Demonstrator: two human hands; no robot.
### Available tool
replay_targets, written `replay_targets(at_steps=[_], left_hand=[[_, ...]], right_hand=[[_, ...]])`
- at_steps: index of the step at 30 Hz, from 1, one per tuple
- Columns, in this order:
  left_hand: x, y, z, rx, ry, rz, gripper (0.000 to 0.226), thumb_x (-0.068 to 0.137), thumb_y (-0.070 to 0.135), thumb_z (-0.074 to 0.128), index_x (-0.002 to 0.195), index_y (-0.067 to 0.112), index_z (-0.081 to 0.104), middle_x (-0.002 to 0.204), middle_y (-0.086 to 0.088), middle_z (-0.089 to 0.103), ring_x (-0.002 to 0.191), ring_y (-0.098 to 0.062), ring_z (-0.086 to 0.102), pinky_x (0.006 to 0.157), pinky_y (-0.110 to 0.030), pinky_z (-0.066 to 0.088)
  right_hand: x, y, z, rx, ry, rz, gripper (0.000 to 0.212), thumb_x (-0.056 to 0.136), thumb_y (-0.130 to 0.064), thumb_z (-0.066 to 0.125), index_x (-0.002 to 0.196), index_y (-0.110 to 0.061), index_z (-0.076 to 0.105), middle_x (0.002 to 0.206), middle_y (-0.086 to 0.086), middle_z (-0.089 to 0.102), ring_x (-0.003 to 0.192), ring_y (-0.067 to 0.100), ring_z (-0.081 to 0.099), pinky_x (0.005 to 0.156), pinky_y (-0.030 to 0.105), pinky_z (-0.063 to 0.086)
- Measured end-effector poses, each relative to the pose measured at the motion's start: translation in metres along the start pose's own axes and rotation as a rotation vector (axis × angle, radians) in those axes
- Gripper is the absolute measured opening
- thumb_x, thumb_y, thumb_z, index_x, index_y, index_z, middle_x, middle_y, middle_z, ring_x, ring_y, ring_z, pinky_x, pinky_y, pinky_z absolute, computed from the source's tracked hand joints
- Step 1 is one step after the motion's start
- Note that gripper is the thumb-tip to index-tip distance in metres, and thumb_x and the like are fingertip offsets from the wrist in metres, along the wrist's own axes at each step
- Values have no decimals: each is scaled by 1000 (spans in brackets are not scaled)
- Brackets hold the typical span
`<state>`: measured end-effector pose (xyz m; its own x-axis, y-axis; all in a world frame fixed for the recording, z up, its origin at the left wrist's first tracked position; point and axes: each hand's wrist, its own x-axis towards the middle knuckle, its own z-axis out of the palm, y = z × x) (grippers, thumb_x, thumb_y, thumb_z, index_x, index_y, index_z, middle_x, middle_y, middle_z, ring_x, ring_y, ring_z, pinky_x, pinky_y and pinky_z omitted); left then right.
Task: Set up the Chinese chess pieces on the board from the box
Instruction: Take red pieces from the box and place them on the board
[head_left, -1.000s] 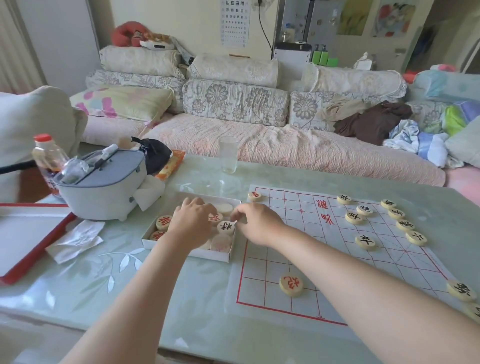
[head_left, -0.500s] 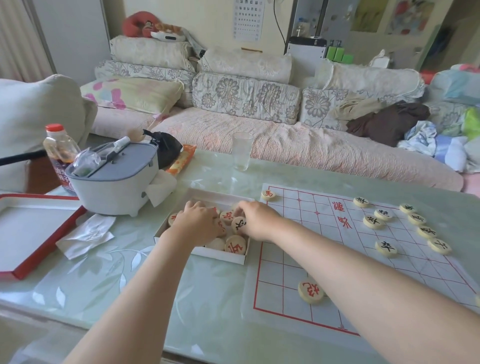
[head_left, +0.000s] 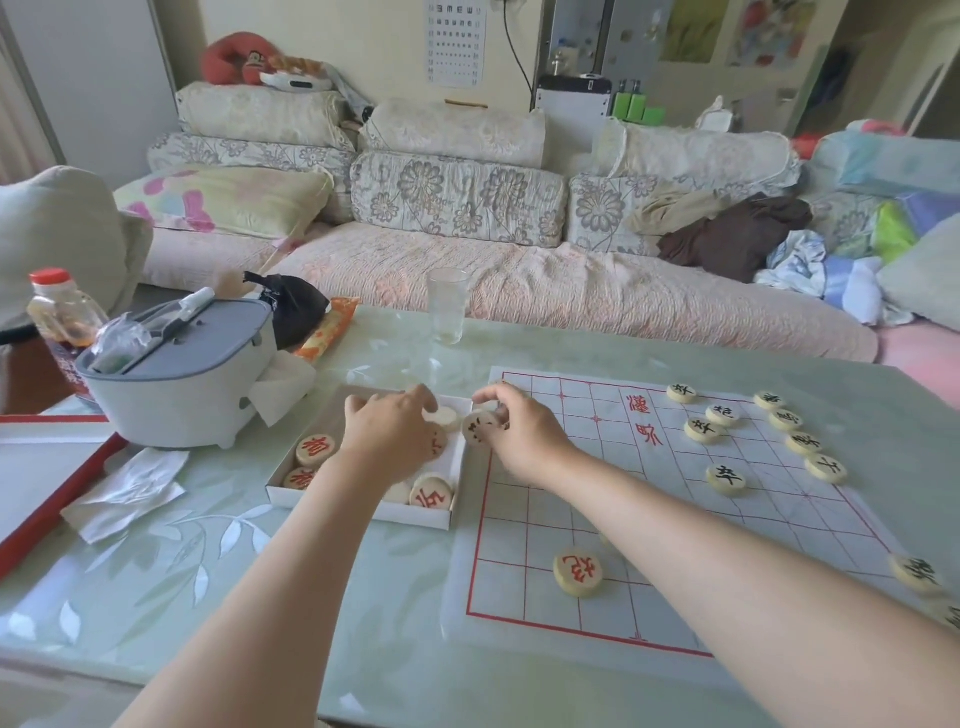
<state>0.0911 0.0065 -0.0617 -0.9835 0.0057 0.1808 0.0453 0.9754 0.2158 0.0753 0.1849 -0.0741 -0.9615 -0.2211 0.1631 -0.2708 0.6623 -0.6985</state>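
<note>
A shallow white box (head_left: 363, 514) with several round wooden chess pieces lies left of the white paper board (head_left: 613, 519) with red grid lines. My left hand (head_left: 395, 436) reaches into the box, its fingertips pinching a pale blank-faced piece (head_left: 441, 415). My right hand (head_left: 524, 431) pinches a black-lettered piece (head_left: 477, 428) tilted on edge above the box's right wall. Several black-lettered pieces (head_left: 724, 478) lie on the board's right half. One red-lettered piece (head_left: 577, 571) sits near the board's front left.
A grey lidded appliance (head_left: 176, 384) and crumpled tissue (head_left: 130, 493) stand left of the box. A red-rimmed lid (head_left: 57, 493) lies at the far left, with a bottle (head_left: 62, 322) behind. A clear glass (head_left: 447, 306) stands at the table's far edge, before the sofa.
My right hand has lifted a black-lettered piece out of the box toward the board edge. My left hand shifted to the box's far side onto a pale piece.
</note>
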Motion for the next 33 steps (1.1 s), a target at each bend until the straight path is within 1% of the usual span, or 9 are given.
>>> replay_targets(at_steps=[3, 7, 10, 13, 18, 22, 25, 27, 33], left_hand=[[0, 29, 0, -279, -43, 36, 25, 96, 20, 46, 117, 31, 53, 108, 2, 60, 85, -20, 61, 72, -33, 49], [-5, 80, 15, -344, -192, 126, 28, 95, 18, 46, 111, 33, 63, 112, 1, 61, 85, -18, 61, 66, -28, 50], [-6, 116, 29, -353, -275, 182, 30, 97, 15, 42, 112, 31, 62, 109, 0, 62, 73, -15, 57, 53, -23, 44], [-4, 139, 41, -293, -306, 218, 30, 98, 14, 41, 115, 30, 60, 114, -1, 59, 83, -18, 60, 61, -27, 48], [1, 154, 56, -190, -298, 246, 41, 94, 2, 43, 118, 34, 55, 113, 2, 54, 84, -18, 62, 65, -30, 55], [7, 161, 61, -193, -335, 218, 34, 96, 13, 44, 121, 32, 58, 113, 0, 51, 85, -19, 61, 63, -24, 51], [7, 163, 62, -142, -408, 236, 42, 90, 27, 58, 132, 31, 53, 124, -2, 49, 94, -18, 54, 77, -24, 46], [7, 163, 63, -108, -426, 239, 51, 86, 26, 65, 135, 30, 50, 125, -3, 48, 95, -18, 50, 81, -26, 46], [6, 169, 63, -199, -364, 196, 58, 85, 28, 70, 137, 24, 45, 126, -1, 51, 95, -16, 51, 71, -22, 40]], right_hand=[[-11, 17, -24, -27, -43, 43, 23, 96, -17, 56, 113, -30, 65, 80, -12, 56, 71, 11, 56, 57, 19, 41], [-32, 50, -56, -114, -95, 149, 21, 97, -21, 55, 112, -32, 64, 85, -12, 54, 73, 4, 51, 57, 19, 36], [-48, 76, -83, -142, -61, 219, 23, 98, -19, 53, 117, -31, 61, 87, -13, 51, 82, 8, 52, 61, 19, 37], [-63, 99, -107, -170, -60, 299, 27, 98, -18, 53, 121, -30, 59, 104, -8, 56, 99, 16, 55, 71, 24, 41], [-78, 122, -130, -183, -157, 343, 46, 91, -21, 68, 134, -27, 53, 131, -2, 56, 106, 14, 56, 81, 23, 43], [-76, 126, -131, -290, -181, 284, 57, 88, -27, 73, 140, -25, 50, 144, -1, 47, 126, 18, 52, 97, 25, 41], [-77, 126, -129, -344, -187, 240, 56, 88, -32, 71, 140, -23, 51, 145, -1, 46, 129, 17, 49, 102, 28, 40], [-78, 126, -128, -349, -180, 209, 54, 88, -33, 70, 138, -23, 52, 141, -2, 49, 126, 16, 51, 100, 28, 42], [-93, 132, -153, -337, -22, 150, 39, 91, -46, 62, 124, -27, 54, 125, -10, 54, 109, 12, 55, 87, 32, 46]])
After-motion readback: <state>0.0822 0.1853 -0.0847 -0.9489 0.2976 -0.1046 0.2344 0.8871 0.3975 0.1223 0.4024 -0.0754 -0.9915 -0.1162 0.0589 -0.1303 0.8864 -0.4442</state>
